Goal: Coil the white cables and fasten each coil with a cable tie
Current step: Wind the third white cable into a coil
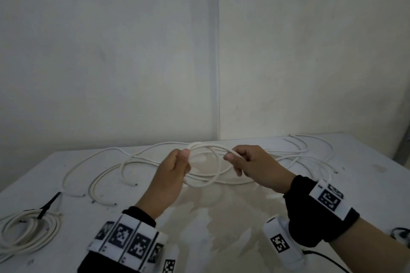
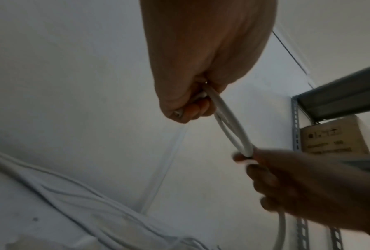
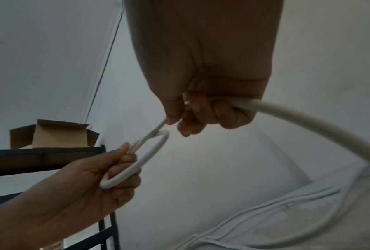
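Note:
Above the middle of the white table (image 1: 221,217) I hold a white cable (image 1: 208,146) in small loops. My left hand (image 1: 177,159) grips the loops at their left side, thumb on top. My right hand (image 1: 237,157) pinches the cable at the right side of the loops, the rest of it trailing off over the table. The left wrist view shows the cable (image 2: 229,121) running from my left hand (image 2: 192,101) to my right hand (image 2: 272,170). In the right wrist view the cable (image 3: 308,116) leaves my right hand (image 3: 192,115) and a loop (image 3: 135,160) sits in my left hand (image 3: 107,179).
Several loose white cables (image 1: 106,175) sprawl over the far half of the table. A coiled cable (image 1: 28,232) bound by a black cable tie (image 1: 47,205) lies at the front left. Walls stand close behind the table. A metal shelf (image 2: 338,98) with cardboard boxes (image 3: 51,135) shows in the wrist views.

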Action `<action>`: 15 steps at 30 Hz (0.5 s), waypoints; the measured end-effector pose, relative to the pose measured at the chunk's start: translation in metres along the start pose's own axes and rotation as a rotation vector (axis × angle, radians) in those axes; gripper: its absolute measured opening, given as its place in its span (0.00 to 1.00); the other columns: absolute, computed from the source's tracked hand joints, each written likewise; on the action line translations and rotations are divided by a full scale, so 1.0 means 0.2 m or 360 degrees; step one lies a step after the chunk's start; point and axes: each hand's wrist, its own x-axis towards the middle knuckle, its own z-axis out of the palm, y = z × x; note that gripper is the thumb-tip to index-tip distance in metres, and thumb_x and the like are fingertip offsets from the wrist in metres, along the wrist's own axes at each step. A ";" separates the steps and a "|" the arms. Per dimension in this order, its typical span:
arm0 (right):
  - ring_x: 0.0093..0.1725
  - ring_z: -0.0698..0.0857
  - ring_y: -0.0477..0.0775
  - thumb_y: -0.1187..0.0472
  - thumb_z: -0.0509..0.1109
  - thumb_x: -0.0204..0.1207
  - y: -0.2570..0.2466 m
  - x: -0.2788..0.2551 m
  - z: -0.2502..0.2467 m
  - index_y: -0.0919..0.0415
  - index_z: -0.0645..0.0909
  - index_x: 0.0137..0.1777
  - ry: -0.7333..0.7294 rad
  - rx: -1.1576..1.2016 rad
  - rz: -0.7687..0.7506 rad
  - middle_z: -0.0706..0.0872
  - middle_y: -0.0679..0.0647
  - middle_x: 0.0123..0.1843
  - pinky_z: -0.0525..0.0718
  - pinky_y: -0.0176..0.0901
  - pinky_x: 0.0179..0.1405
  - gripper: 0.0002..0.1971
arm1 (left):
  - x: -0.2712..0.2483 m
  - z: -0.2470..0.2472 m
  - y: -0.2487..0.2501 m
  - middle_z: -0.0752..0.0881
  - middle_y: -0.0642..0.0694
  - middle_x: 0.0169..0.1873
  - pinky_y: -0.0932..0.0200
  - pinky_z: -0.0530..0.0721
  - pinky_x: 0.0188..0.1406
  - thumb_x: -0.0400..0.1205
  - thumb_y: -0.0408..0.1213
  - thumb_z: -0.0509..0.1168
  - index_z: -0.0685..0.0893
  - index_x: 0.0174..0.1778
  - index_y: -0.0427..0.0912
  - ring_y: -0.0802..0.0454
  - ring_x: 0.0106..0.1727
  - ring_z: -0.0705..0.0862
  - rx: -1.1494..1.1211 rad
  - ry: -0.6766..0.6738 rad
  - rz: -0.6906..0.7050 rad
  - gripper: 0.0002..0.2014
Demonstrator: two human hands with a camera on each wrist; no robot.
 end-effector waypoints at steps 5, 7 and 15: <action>0.31 0.73 0.47 0.58 0.62 0.81 0.15 0.01 -0.11 0.54 0.76 0.40 0.0202 -0.0200 0.0002 0.73 0.48 0.30 0.72 0.38 0.36 0.08 | 0.03 -0.16 -0.07 0.69 0.48 0.24 0.70 0.65 0.24 0.87 0.40 0.50 0.65 0.27 0.42 0.61 0.23 0.67 -0.0055 0.0204 -0.0125 0.20; 0.32 0.75 0.50 0.60 0.61 0.82 0.19 0.03 -0.12 0.47 0.73 0.42 0.0312 -0.0154 -0.0019 0.74 0.51 0.31 0.72 0.36 0.36 0.08 | 0.03 -0.20 -0.07 0.68 0.47 0.24 0.67 0.64 0.24 0.87 0.40 0.49 0.64 0.28 0.42 0.55 0.26 0.67 -0.0126 0.0234 -0.0189 0.20; 0.45 0.82 0.62 0.64 0.63 0.80 0.18 0.12 0.01 0.68 0.81 0.50 0.0218 -0.1266 -0.0403 0.83 0.62 0.44 0.70 0.43 0.39 0.08 | 0.03 -0.21 -0.07 0.68 0.48 0.24 0.62 0.66 0.30 0.87 0.39 0.49 0.65 0.29 0.42 0.52 0.29 0.67 -0.0130 0.0314 -0.0127 0.19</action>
